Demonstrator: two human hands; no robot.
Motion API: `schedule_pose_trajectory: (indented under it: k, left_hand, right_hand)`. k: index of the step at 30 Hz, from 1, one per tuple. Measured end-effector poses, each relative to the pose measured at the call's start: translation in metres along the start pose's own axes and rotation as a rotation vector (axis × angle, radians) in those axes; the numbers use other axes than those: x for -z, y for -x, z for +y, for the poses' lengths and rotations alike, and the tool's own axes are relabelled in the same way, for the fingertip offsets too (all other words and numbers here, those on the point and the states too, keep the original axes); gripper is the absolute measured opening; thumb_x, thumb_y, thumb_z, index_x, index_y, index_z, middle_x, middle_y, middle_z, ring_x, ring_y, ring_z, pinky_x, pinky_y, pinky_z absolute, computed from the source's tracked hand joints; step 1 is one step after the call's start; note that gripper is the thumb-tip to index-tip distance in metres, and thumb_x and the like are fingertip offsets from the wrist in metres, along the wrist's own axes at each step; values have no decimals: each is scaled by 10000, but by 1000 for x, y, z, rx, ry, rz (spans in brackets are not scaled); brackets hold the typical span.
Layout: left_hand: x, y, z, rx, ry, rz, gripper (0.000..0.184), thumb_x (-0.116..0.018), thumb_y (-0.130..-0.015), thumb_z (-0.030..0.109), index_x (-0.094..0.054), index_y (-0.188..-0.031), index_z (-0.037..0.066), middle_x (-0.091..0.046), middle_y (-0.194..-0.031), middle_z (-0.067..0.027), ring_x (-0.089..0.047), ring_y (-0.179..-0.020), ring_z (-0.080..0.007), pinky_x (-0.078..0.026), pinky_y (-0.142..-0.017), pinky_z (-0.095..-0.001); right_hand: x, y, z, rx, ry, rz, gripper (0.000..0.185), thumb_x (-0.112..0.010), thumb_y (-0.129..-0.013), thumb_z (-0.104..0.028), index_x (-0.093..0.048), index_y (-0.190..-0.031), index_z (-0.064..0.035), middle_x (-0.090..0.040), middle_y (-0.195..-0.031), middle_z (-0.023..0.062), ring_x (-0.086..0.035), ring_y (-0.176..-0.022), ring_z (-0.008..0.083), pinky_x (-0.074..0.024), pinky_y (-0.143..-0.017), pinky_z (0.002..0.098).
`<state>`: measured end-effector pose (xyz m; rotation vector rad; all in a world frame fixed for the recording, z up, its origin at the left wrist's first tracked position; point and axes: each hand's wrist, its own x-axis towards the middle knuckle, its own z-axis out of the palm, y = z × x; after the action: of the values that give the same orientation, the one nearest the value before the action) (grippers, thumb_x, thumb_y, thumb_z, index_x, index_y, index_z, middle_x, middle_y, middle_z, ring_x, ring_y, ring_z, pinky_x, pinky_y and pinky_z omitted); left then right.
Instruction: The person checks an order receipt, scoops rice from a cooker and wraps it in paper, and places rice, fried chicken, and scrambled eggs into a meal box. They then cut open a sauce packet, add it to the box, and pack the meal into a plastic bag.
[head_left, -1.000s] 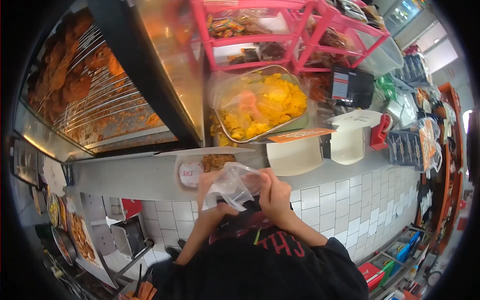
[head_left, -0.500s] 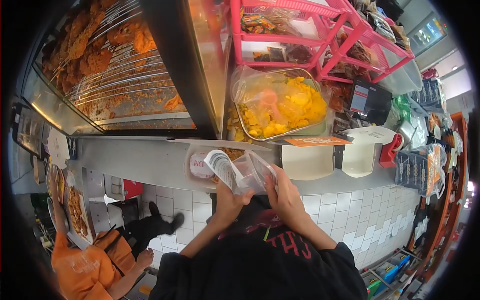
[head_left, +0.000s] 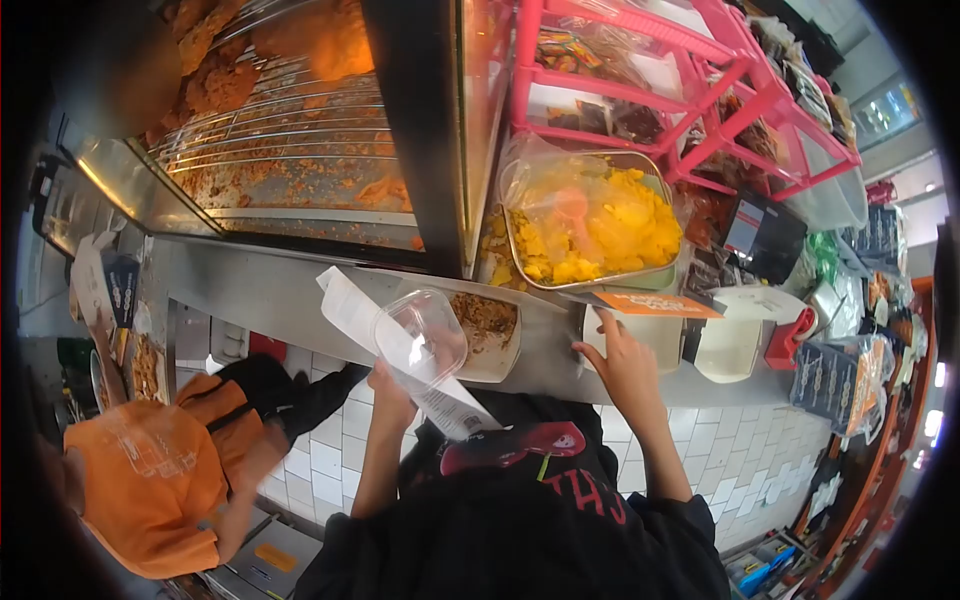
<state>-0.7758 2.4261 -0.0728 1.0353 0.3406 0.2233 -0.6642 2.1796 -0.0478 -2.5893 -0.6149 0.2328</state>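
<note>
Left hand (head_left: 392,392): from where I stand, thumb and fingers close at the near left edge of a clear plastic container, pinching it together with a paper slip; most of the fingertips are hidden, so I can't tell how each one sits.
Clear plastic container (head_left: 432,325): held tilted above the near side of the grey counter (head_left: 250,290), overlapping the left part of a food box.
Paper slip (head_left: 352,308): a long white printed strip, slanting from far left to near right past the container, its near end against the black shirt (head_left: 500,520).
Right hand (head_left: 625,365): fingers spread, thumb well apart from the index finger, at the left side of an open box; I can't tell whether a fingertip touches it.
Food box (head_left: 488,368): on the counter between the two hands, open, with brown crumbly food (head_left: 482,318) in it.
Open box (head_left: 655,345): right of the food box, beside a second pale box (head_left: 728,352).
Yellow food (head_left: 645,225): heaped in a metal tray on the far side, partly under clear plastic.
Red tape dispenser (head_left: 788,340): just right of the second pale box.
Co-worker (head_left: 150,465): orange top, near left.
</note>
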Motion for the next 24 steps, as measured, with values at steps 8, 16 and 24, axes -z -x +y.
schedule_pose_trajectory:
  k: [8, 16, 24]
  left_hand:
    - [23, 8, -6, -87, 239, 424, 567, -282, -860, 462, -348, -1250, 56, -542, -802, -167, -454, -519, -195, -357, -466, -275]
    - [51, 44, 30, -200, 188, 492, 753, -336, -798, 598, -298, -1270, 12, -572, -897, -221, -508, -568, -168, -399, -519, -276]
    - [65, 59, 51, -367, 528, 686, 623, -266, -850, 512, -354, -1242, 36, -539, -775, -136, -416, -506, -155, -346, -479, -263]
  right_hand:
    - [-4, -166, -20, 562, 43, 322, 353, -500, -817, -108, -479, -1169, -100, -523, -1014, 169, -576, -772, 328, -475, -656, 398]
    - [27, -219, -14, 652, 275, 420, 116, -468, -830, -102, -502, -871, 1, -519, -838, 189, -517, -793, 366, -440, -644, 394]
    - [53, -119, -213, 739, -831, 701, 247, -490, -830, -138, -523, -1042, -15, -545, -974, 135, -529, -929, 283, -416, -772, 384]
